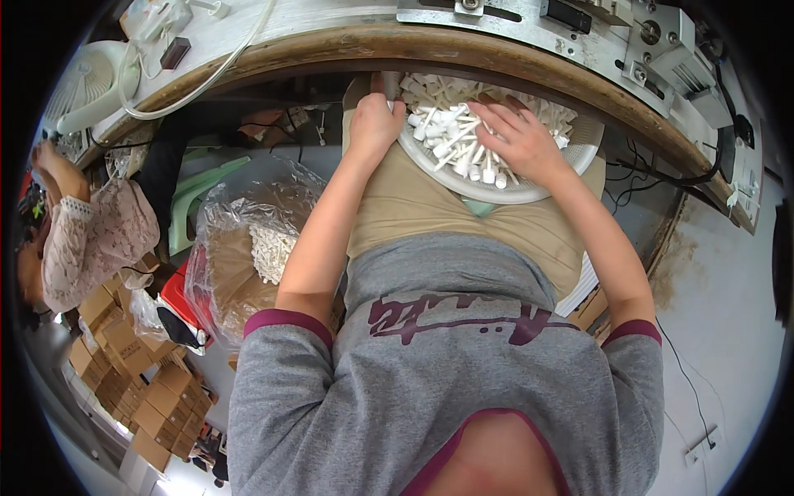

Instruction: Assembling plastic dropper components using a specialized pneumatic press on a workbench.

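A round white plastic basket [529, 197] rests on my lap, partly under the table edge. It is heaped with small white plastic pieces [451, 136], each with a thin stem and a wider, cap-like end. My left hand [376, 126] is closed at the basket's left rim, with the thumb on the inner side. Across the pile lies my right hand [521, 140], its fingers stretched out and spread over the pieces. Whether a piece is under its fingertips cannot be seen. The table hides the basket's far side.
A curved wooden table edge [347, 45] crosses above my hands, with a metal machine [662, 58] on its right. To my left stands a box lined with clear plastic [219, 240], holding more white pieces. Another person [99, 231] works at far left, near stacked cartons [165, 405].
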A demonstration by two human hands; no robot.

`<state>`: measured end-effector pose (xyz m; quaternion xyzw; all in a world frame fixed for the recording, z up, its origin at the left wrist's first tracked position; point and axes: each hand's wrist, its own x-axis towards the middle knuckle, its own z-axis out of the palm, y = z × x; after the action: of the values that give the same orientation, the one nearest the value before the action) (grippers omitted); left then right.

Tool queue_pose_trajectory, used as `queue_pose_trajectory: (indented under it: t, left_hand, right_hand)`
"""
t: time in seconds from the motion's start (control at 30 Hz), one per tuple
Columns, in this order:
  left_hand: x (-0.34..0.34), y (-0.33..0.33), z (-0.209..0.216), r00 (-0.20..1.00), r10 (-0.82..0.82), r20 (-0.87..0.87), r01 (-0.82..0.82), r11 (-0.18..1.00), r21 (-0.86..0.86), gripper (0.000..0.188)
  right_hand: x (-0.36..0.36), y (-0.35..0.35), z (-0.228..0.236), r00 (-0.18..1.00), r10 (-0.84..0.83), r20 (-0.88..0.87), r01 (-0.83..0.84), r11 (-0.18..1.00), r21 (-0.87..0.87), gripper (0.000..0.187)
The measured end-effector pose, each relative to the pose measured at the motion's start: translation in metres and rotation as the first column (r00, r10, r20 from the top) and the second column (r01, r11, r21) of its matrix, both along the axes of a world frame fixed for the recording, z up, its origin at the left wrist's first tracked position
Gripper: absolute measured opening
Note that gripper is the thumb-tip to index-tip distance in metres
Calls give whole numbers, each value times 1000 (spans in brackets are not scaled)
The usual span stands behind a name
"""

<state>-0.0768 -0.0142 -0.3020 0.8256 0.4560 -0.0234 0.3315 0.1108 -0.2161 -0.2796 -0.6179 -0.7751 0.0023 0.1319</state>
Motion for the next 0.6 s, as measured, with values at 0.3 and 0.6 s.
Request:
queue_pose_trajectory:
  t: [0.3, 0.6]
  left_hand:
    - [-13, -16, -7, 986, 7, 168, -20, 997, 75, 67]
    - [-40, -35, -2, 892, 109, 438, -112, 993, -18, 74]
  right_hand:
    - [13, 27, -14, 857, -492, -152, 404, 825, -395, 32]
    - [-11, -59, 58, 938, -330, -106, 337, 940, 54, 38]
